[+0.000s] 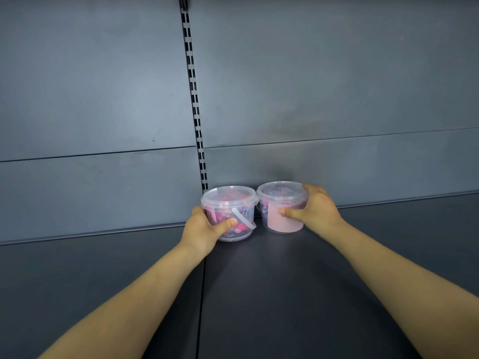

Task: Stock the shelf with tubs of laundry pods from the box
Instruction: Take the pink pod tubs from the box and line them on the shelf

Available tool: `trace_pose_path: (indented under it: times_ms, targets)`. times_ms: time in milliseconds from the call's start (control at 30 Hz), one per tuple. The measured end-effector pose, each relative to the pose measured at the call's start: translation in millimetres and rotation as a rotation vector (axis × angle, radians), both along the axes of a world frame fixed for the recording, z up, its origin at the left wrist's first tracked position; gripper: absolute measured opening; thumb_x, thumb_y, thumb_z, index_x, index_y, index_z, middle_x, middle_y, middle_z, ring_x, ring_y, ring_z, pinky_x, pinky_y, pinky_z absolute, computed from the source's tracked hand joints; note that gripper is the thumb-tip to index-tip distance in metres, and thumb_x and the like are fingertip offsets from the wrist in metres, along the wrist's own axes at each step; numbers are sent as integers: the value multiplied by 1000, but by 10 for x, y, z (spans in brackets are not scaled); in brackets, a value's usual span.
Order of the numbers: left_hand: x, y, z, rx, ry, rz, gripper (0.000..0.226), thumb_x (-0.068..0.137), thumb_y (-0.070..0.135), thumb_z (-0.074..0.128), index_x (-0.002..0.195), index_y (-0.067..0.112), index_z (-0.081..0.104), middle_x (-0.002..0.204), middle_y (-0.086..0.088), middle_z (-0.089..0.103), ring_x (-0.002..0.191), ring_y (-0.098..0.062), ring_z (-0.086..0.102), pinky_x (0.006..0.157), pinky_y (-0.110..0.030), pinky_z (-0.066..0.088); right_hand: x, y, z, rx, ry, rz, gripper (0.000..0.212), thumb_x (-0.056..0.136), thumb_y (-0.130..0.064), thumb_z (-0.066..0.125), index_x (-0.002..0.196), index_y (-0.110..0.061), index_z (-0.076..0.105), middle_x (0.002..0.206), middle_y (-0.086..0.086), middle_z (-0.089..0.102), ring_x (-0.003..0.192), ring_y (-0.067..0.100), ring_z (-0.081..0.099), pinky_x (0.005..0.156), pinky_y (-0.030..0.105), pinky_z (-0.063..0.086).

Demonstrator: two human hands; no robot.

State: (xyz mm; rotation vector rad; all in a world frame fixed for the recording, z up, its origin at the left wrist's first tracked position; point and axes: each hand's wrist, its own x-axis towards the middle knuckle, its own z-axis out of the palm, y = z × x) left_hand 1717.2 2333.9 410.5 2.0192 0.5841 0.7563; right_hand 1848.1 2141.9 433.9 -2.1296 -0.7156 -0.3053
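Two clear plastic tubs of pink and blue laundry pods stand side by side on the dark grey shelf (285, 294), close to its back wall. My left hand (204, 229) grips the left tub (233, 203) from its left side, thumb across the front. The left tub's white handle hangs down at the front. My right hand (315, 208) grips the right tub (281, 198), which shows a pink label, with the thumb on the label and fingers over the lid's right edge. The two tubs' rims almost touch. The box is out of view.
A grey back panel (324, 86) rises behind the tubs, with a slotted upright rail (196, 112) just left of them. A seam (203, 294) divides the shelf surface into two boards. Shelf surface stretches left, right and toward me.
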Motion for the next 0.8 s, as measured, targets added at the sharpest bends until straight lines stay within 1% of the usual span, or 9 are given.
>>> trace_pose_path:
  times_ms: [100,167,300,400,467,533,600,700,800]
  targets:
    - [-33,-84,23,-14,-54,-11,61,77,24,74,124,3,42,111,-4,56,100,-18,54,86,-26,43,-17,-35,-6,0,-13,-42,80,69,-28,82,134,-4,44,137,13,45,125,25,45,96,25,35]
    - [-36,-150,22,-34,-91,-19,60,79,23,72,126,3,41,109,-1,54,98,-15,52,86,-25,41,-34,-69,-6,-3,-9,-69,80,68,-29,82,133,-4,45,136,13,47,122,26,48,94,26,37]
    - [-51,-254,24,-99,-121,-91,52,82,19,68,125,4,43,107,2,53,99,-12,51,86,-23,38,22,-142,-15,-18,-17,-120,74,64,-33,84,125,-4,53,128,13,53,111,28,56,85,27,43]
    - [-66,-278,51,-184,-170,-128,46,84,19,66,123,7,46,109,0,55,100,-13,53,87,-24,39,45,-184,3,-43,-15,-140,73,66,-33,83,125,-2,52,129,14,51,109,29,57,84,29,44]
    - [-62,-256,62,-184,-188,-102,49,82,19,68,123,5,44,111,-2,55,101,-14,54,88,-25,41,52,-206,28,-55,-15,-133,74,67,-32,83,126,-2,50,131,14,49,113,28,54,87,28,43]
    - [-47,-217,42,-126,-163,-53,55,80,19,71,125,3,43,110,-3,55,100,-15,53,87,-25,41,48,-228,60,-60,-8,-112,77,68,-29,82,131,-2,46,136,14,46,120,27,50,92,26,39]
    - [-29,-179,16,-67,-114,-2,58,80,20,72,125,1,42,111,-5,57,99,-17,53,86,-25,40,66,-237,73,-58,-8,-96,80,68,-28,83,133,-3,44,137,13,45,123,26,48,95,26,37]
    - [11,-135,3,-18,-37,31,59,81,24,71,124,-1,39,122,-12,57,109,-26,55,85,-26,40,66,-205,74,-69,-10,-81,81,69,-30,82,134,-2,42,139,13,43,123,26,48,95,25,37]
    - [41,-130,11,43,38,41,61,81,27,70,123,-1,36,126,-13,54,114,-28,53,83,-26,40,70,-170,59,-78,-10,-74,82,68,-32,82,134,-3,42,139,13,41,120,27,50,96,27,38]
